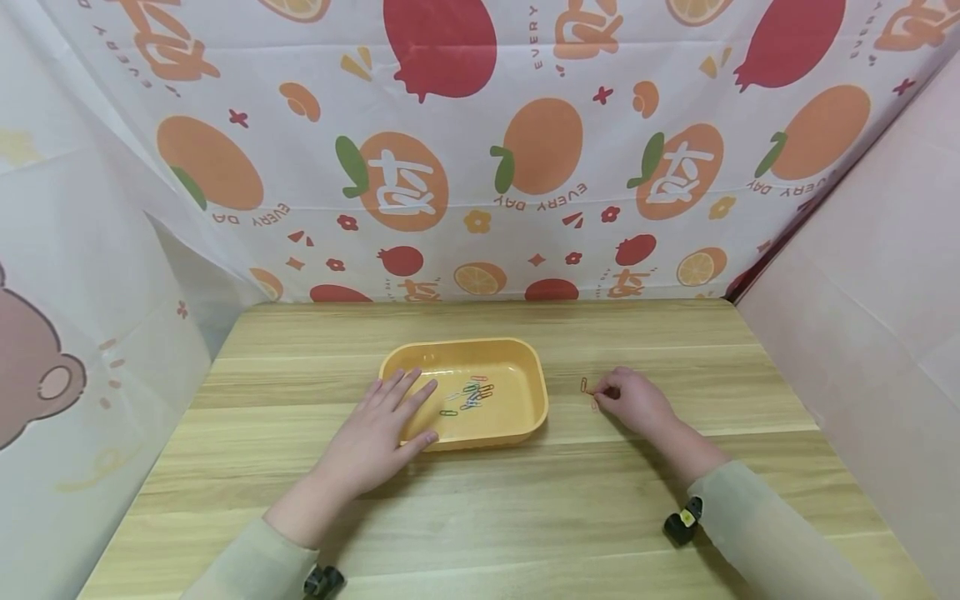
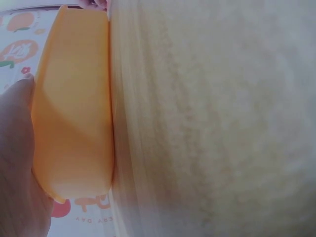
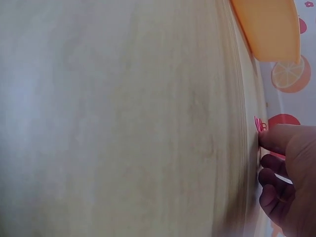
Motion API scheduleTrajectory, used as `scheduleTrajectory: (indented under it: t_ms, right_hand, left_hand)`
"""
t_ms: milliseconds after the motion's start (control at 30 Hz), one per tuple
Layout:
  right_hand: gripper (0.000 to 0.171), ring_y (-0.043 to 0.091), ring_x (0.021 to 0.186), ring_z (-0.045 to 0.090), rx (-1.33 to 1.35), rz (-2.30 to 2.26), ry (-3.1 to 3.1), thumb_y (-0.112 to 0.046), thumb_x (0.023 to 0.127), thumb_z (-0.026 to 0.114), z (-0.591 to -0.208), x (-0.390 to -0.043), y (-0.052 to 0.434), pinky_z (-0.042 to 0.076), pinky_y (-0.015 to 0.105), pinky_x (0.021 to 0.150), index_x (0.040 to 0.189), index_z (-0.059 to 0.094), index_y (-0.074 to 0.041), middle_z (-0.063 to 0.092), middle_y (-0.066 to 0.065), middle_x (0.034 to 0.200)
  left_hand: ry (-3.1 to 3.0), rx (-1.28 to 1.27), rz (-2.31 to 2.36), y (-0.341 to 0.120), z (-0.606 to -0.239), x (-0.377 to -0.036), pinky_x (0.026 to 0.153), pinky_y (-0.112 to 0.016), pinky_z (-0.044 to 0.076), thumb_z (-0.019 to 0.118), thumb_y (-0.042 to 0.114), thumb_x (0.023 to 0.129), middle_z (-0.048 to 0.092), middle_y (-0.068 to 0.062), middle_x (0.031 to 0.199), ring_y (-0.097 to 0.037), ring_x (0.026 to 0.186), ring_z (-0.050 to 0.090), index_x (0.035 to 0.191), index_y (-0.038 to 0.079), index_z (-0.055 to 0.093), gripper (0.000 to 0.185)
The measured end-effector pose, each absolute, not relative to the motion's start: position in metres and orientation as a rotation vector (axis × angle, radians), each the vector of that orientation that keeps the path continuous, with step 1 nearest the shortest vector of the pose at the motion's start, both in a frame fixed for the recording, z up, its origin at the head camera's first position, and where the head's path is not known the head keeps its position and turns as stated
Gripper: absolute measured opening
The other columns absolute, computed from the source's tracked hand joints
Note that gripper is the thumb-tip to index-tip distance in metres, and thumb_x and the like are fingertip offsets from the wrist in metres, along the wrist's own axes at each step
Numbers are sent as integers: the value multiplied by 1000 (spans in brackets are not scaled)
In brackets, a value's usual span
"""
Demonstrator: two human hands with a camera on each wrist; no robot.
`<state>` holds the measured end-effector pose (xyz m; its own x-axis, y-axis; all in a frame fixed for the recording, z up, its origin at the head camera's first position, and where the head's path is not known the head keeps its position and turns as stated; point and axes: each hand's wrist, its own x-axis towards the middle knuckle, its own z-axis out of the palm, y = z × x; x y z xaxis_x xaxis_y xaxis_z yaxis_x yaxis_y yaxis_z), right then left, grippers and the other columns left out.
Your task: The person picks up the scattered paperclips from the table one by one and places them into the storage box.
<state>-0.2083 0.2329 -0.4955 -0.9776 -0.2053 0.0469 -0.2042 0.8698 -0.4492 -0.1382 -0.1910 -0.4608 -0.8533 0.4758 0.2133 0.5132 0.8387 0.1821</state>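
My left hand (image 1: 375,437) lies with spread, fairly straight fingers over the left end of a yellow tray (image 1: 532,421), the thumb at its near rim. In the left wrist view the tray's side wall (image 2: 74,108) stands beside that hand. Inside the tray is a small loose heap of paper clips in several colours (image 1: 474,395). To the right of the tray, my right hand (image 1: 633,402) pinches a reddish paper clip (image 1: 591,392) at the tabletop. Beside the fingertips lie an orange-red clip (image 1: 583,384) and a pink clip (image 1: 595,403).
The wood-grain table (image 1: 480,517) runs back to a fruit-print cloth (image 1: 468,167). Pale cloth sides stand at the left (image 1: 97,292) and right (image 1: 885,275). Each wrist carries a small black camera.
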Motion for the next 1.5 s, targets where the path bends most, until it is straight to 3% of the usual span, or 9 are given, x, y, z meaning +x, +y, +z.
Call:
scheduleTrajectory:
  t_ms: [333, 733, 967, 1267, 1500]
  right_hand:
    - [12, 17, 87, 63, -370, -782, 3053, -22, 90, 74, -499, -206, 238, 55, 42, 79, 99, 79, -16, 67, -3, 92]
    - [17, 29, 105, 65, -252, -925, 2984, -29, 93, 70, -498, -207, 247, 50, 53, 95, 103, 79, -19, 72, 6, 109]
    - [18, 25, 96, 64, -205, -972, 2985, -31, 92, 71, -498, -207, 251, 52, 49, 88, 103, 79, -19, 71, 3, 102]
    - [21, 18, 82, 58, -155, -1066, 2956, -32, 93, 71, -495, -209, 251, 49, 34, 71, 105, 78, -17, 68, 0, 94]
    - [23, 22, 91, 62, -127, -1110, 2938, -34, 94, 70, -490, -210, 248, 52, 40, 78, 105, 78, -15, 69, 3, 100]
  left_hand:
    - [-2869, -766, -352, -191, -461, -137, 121, -54, 15, 40, 67, 97, 25, -10, 162, -34, 149, 20, 157, 25, 31, 74]
    - [-2871, -758, -364, -191, -460, -137, 121, -54, 14, 48, 61, 97, 25, -10, 163, -34, 149, 20, 157, 25, 30, 73]
    - [-2872, -763, -354, -191, -461, -137, 121, -54, 15, 44, 65, 97, 24, -10, 163, -34, 149, 20, 157, 25, 31, 74]
    - [-2881, -764, -353, -191, -460, -137, 121, -53, 13, 42, 66, 97, 24, -9, 163, -32, 150, 19, 158, 28, 28, 73]
    - [-2880, -763, -353, -191, -461, -137, 121, -54, 14, 45, 65, 97, 24, -9, 163, -33, 149, 19, 158, 27, 29, 74]
